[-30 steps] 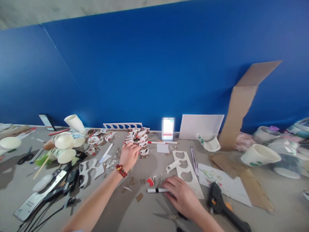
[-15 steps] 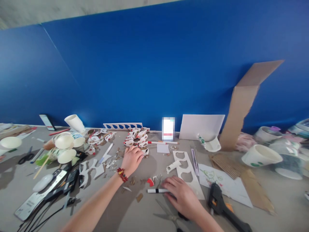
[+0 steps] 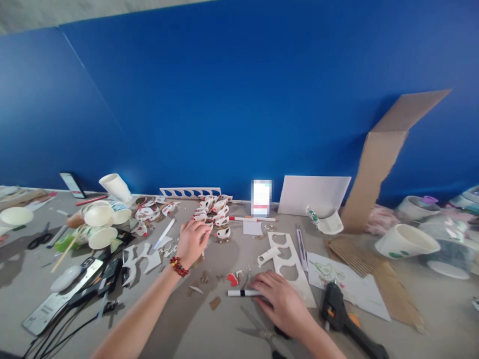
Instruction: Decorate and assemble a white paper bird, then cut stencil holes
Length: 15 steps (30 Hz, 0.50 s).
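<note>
My left hand (image 3: 192, 243), with a red and yellow beaded bracelet, hovers just in front of a cluster of small white bird-like cutouts (image 3: 220, 220) with red marks. Its fingers are bent loosely forward and slightly apart; nothing shows in them. One cutout (image 3: 223, 233) stands just right of that hand. My right hand (image 3: 280, 301) rests low on the table, its fingers curled over the right end of a white marker with a black band (image 3: 241, 293). Scissors (image 3: 262, 333) lie partly under the right wrist. A white sheet with cut-out holes (image 3: 290, 264) lies beyond that hand.
A black glue gun (image 3: 337, 309) lies at right beside a paper with a green drawing (image 3: 344, 281) and corrugated cardboard (image 3: 354, 255). Stacked paper cups (image 3: 99, 214) and a white power strip (image 3: 56, 304) with cables are at left. A blue panel (image 3: 239, 99) stands behind.
My left hand has moved left and slightly back, uncovering the small cutout it was over. My right hand stays on the marker. The view has shifted slightly.
</note>
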Each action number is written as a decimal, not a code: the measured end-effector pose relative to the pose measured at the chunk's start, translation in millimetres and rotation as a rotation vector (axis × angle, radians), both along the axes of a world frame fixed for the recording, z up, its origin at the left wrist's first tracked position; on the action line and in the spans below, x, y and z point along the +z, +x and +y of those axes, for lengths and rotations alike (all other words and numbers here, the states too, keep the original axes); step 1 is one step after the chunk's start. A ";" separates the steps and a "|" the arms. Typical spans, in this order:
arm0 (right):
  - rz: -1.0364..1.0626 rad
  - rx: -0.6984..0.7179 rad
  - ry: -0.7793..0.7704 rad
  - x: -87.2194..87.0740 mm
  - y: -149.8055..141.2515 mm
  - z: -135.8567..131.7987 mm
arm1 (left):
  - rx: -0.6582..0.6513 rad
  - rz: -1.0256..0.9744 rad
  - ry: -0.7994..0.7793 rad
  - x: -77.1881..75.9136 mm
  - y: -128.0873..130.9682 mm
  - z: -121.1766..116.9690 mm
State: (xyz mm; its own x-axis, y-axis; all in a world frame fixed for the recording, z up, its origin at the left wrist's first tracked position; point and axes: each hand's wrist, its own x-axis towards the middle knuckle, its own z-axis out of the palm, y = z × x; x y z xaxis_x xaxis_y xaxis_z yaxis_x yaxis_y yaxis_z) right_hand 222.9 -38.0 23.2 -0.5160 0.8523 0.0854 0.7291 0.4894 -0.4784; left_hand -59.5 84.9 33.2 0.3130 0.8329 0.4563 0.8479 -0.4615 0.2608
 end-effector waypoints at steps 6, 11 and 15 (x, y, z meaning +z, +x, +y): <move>0.023 0.019 0.002 -4.0 1.8 1.4 | 0.082 -0.156 -0.077 -8.0 -55.7 -1.6; 0.017 0.025 0.019 -8.8 3.0 3.9 | 0.157 -0.120 -0.131 -14.0 -78.0 4.7; 0.028 0.021 0.040 -10.8 4.6 2.6 | 0.143 -0.031 -0.167 -20.4 -74.4 14.5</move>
State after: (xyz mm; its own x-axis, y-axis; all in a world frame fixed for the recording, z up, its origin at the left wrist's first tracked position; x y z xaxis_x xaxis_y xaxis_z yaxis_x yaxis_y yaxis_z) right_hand 227.5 -35.4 12.4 -0.5305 0.8370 0.1339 0.7053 0.5235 -0.4780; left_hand -133.9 99.3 12.9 0.1743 0.9328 0.3156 0.8918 -0.2855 0.3511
